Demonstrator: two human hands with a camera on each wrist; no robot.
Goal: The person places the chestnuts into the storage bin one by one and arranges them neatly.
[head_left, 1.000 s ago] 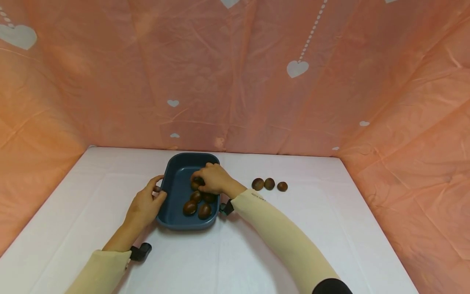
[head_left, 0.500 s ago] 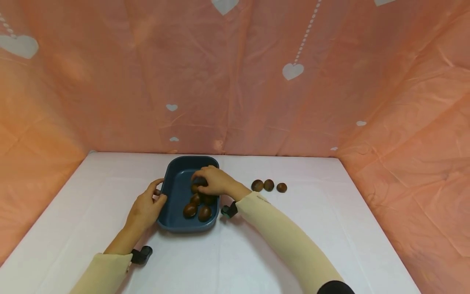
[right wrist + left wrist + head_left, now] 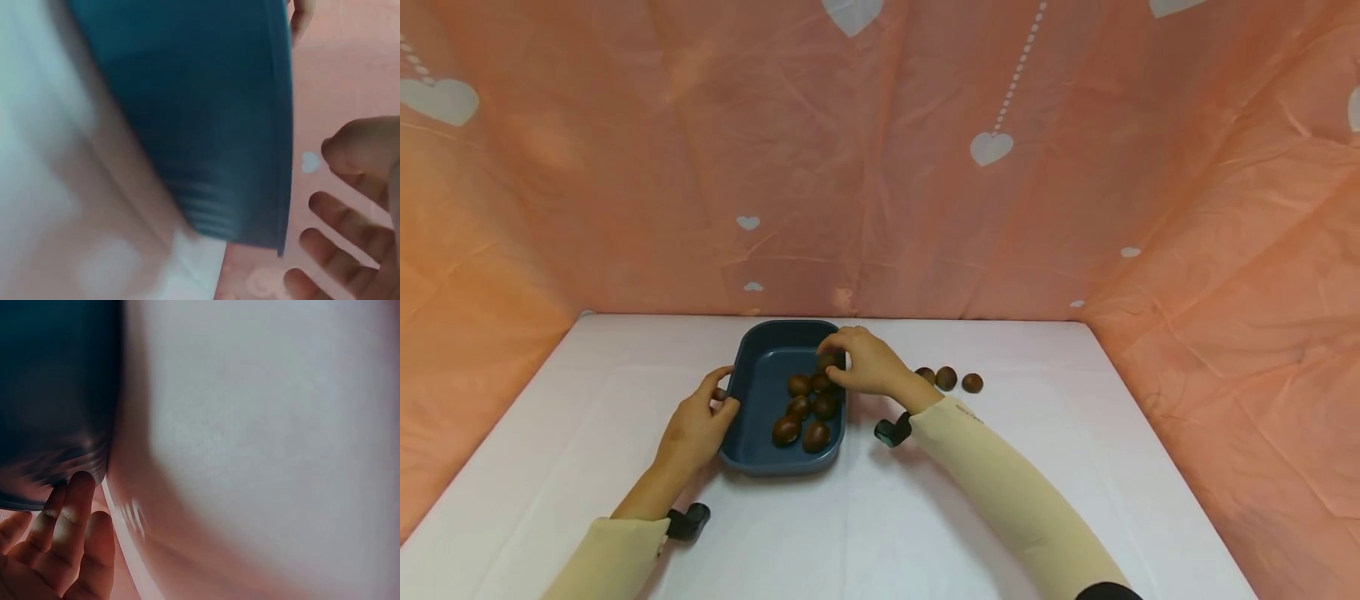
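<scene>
A dark blue rectangular box (image 3: 760,446) sits on the white table, with several brown chestnuts (image 3: 798,407) inside, mostly along its right half. My left hand (image 3: 694,421) rests against the box's left side; in the left wrist view its straight fingers (image 3: 70,528) touch the outer wall. Over the right rim is my right hand (image 3: 868,362), thumb and fingers parted. A chestnut (image 3: 829,362) shows in the box beyond its fingertips. In the right wrist view these fingers (image 3: 350,219) are spread beside the rim with nothing between them.
To the right of the box, loose chestnuts (image 3: 972,383) lie in a short row on the table (image 3: 1000,467), one partly hidden by the right wrist. Orange cloth (image 3: 925,208) with pale hearts hangs behind and at both sides.
My right hand has moved up and right from among the chestnuts to the right rim, uncovering more of them. The left hand stays at the box. The head view has shifted slightly.
</scene>
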